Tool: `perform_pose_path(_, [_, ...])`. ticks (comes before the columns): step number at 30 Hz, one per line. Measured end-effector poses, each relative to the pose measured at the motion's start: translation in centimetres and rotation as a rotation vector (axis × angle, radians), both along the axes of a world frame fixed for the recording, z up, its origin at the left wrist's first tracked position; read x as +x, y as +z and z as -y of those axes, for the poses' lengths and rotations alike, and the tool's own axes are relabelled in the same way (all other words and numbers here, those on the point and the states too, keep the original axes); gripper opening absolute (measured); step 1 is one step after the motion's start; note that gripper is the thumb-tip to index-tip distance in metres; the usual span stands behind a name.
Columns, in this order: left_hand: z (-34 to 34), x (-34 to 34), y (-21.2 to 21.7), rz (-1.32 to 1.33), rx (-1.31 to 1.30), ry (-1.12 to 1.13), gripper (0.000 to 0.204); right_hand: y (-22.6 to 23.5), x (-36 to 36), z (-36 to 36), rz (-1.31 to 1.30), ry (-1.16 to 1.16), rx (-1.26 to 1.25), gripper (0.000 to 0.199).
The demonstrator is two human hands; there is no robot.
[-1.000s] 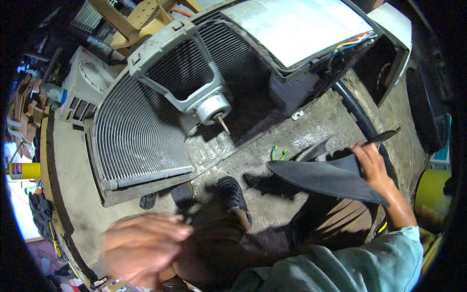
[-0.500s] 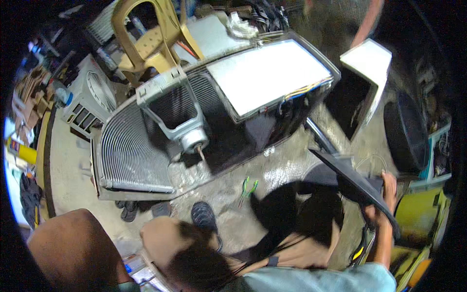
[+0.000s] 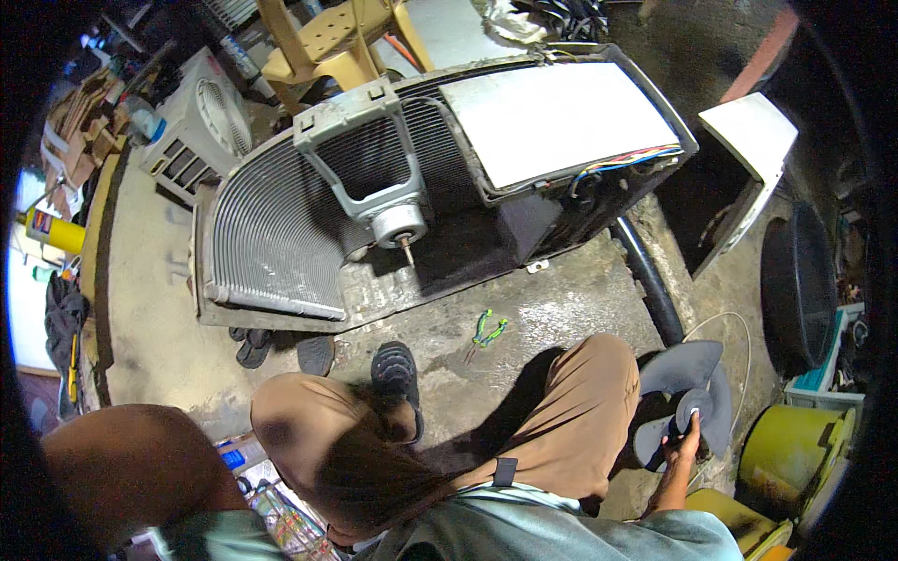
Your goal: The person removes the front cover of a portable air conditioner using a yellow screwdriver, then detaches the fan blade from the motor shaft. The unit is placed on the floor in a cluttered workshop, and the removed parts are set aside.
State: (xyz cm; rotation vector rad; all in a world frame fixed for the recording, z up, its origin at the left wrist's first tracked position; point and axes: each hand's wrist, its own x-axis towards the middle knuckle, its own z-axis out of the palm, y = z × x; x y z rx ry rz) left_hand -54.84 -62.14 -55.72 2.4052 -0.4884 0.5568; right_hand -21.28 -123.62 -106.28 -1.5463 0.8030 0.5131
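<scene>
My right hand (image 3: 681, 441) grips a dark grey fan blade (image 3: 706, 366) by its hub, with the thumb up on the hub. The blade is beside my right knee, low over the floor. My left hand is out of sight; only a bent left arm (image 3: 140, 467) shows at the lower left. Ahead lies an opened air-conditioner outdoor unit with a curved finned coil (image 3: 271, 238). A grey bracket (image 3: 348, 154) carries its fan motor (image 3: 399, 222), whose bare shaft points toward me. Green-handled pliers (image 3: 486, 333) rest on the concrete between my feet and the unit.
A white panel (image 3: 561, 117) covers the unit's right part, with coloured wires along its edge. A bent white casing (image 3: 751, 131) stands at the right, near a black tub (image 3: 798, 285) and a yellow-green container (image 3: 790, 453). Behind are a plastic chair (image 3: 327, 42) and another outdoor unit (image 3: 201, 122).
The fan blade has turned from edge-on to face-on and come lower, beside my right knee. My right hand has moved down and left with it. The view has shifted.
</scene>
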Motion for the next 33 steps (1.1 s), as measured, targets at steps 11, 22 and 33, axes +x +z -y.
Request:
perform_pose_path(11, [-5.8, -4.5, -17.6, -0.498, -0.25, 1.157, 0.036, -10.6, -0.8, 0.5, -0.167, -0.22, -0.033, 0.073])
perform_pose_path(22, [-4.4, -11.8, -16.4, -0.551, 0.191, 0.983, 0.038, -10.8, 0.2, 3.1, -0.062, 0.404, -0.165, 0.067])
perform_pose_path(33, [-15.5, -17.0, -18.4, -0.146, -1.229, 1.325, 0.051, 8.1, -1.3, -29.1, 1.041, 1.222, -0.389, 0.041])
